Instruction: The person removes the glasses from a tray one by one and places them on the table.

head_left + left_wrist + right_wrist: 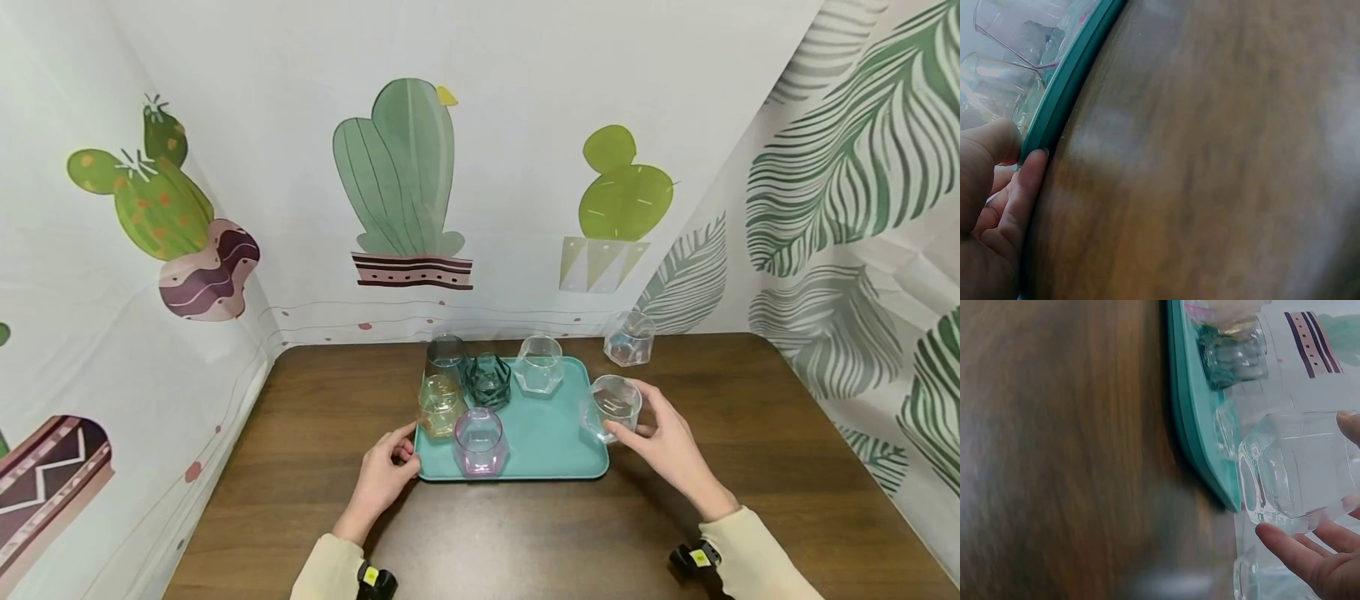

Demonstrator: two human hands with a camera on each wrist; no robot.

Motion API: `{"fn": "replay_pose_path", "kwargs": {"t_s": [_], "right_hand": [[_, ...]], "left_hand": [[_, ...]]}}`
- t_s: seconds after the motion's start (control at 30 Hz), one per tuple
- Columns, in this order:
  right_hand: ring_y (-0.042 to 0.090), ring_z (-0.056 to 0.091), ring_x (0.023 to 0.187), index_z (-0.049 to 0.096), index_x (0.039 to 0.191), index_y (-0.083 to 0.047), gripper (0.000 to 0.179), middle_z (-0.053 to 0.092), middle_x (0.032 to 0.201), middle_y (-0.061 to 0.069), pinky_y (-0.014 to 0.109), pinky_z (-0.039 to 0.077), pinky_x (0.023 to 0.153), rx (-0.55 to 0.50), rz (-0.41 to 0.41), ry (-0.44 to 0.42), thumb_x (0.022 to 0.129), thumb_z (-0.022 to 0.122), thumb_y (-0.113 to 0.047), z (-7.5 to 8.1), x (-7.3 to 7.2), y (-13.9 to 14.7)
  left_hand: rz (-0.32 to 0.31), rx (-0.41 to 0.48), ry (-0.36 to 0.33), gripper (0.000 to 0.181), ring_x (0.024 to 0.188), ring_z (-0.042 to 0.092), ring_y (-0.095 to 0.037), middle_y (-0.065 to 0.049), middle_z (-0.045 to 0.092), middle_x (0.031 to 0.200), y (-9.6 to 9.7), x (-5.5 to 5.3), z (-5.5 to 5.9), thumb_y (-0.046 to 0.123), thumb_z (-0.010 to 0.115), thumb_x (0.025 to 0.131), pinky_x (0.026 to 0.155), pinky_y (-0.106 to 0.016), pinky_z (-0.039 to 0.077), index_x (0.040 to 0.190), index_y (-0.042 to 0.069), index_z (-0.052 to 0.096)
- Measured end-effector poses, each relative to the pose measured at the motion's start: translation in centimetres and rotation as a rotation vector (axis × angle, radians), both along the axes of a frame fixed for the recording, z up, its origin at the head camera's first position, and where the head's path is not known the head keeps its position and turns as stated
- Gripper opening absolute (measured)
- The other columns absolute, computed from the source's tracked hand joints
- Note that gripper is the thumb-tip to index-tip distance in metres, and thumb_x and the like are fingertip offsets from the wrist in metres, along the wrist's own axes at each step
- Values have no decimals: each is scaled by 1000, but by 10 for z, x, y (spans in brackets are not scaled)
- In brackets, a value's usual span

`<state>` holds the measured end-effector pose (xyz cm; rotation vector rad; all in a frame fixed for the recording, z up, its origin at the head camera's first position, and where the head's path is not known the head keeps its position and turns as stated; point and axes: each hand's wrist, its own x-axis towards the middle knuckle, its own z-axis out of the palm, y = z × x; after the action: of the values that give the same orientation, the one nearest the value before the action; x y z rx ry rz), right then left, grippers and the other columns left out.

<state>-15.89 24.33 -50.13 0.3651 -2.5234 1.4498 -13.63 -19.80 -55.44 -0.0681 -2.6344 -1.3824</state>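
A turquoise tray (547, 446) lies on the table. My left hand (381, 475) grips its left front edge; in the left wrist view the thumb and fingers are at the rim (1063, 100). My right hand (669, 442) holds a clear faceted glass (615, 404), its fingers round the sides, over the tray's right edge. In the right wrist view this glass (1304, 465) appears lifted. On the tray stand a pink glass (480, 446), a yellow glass (439, 408), a dark green glass (488, 381), a grey glass (446, 357) and another clear glass (538, 367).
One more clear glass (630, 340) stands at the back of the brown wooden table (510, 533), right of the tray. Behind the table hangs a white cloth (517, 167) printed with cacti. Leaf-patterned cloth (847, 208) covers the right side.
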Motion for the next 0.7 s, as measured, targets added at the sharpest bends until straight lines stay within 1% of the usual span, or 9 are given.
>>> {"fn": "replay_pose_path", "kwargs": {"t_s": [0.23, 0.37, 0.5, 0.57, 0.6, 0.7], "right_hand": [[31, 57, 118, 47, 149, -6, 72, 59, 134, 19, 10, 54, 78, 49, -54, 0, 88, 84, -15, 4, 0, 16], [34, 56, 119, 46, 150, -6, 71, 58, 135, 21, 7, 52, 78, 65, -79, -20, 90, 83, -17, 8, 1, 25], [38, 55, 120, 45, 150, -4, 72, 56, 136, 23, 5, 50, 78, 80, -100, -20, 90, 82, -17, 10, 0, 34], [30, 56, 120, 45, 150, -4, 72, 57, 136, 23, 5, 50, 78, 91, -111, -16, 90, 82, -17, 10, -1, 39], [28, 56, 119, 45, 150, -4, 71, 57, 136, 23, 4, 50, 78, 97, -116, -14, 90, 82, -17, 10, -2, 41], [11, 55, 116, 46, 149, -3, 70, 57, 135, 23, 3, 49, 77, 110, -138, -8, 91, 82, -18, 9, -4, 49]], "left_hand": [[-5, 2, -14, 53, 80, 60, -10, -1, 63, 88, 0, 0, 1, -3, 69, 79, 74, -23, 51, 132, 0, 69], [-7, 4, -13, 53, 80, 60, -10, -1, 63, 88, 0, -1, 0, -4, 68, 79, 74, -23, 51, 132, 0, 69], [-8, 12, -6, 53, 79, 59, -9, -1, 62, 88, 0, -1, -1, -4, 68, 79, 74, -23, 51, 131, 0, 69], [-8, 16, -2, 52, 79, 59, -10, -1, 63, 88, 0, -1, -1, -4, 68, 79, 74, -23, 51, 131, 0, 69], [-8, 18, -1, 52, 79, 59, -10, -1, 63, 88, 0, -1, -1, -4, 69, 79, 74, -23, 51, 131, 0, 69], [-7, 20, -5, 52, 79, 59, -10, -1, 63, 88, 0, -1, 0, -4, 69, 79, 74, -22, 51, 131, 0, 69]]}}
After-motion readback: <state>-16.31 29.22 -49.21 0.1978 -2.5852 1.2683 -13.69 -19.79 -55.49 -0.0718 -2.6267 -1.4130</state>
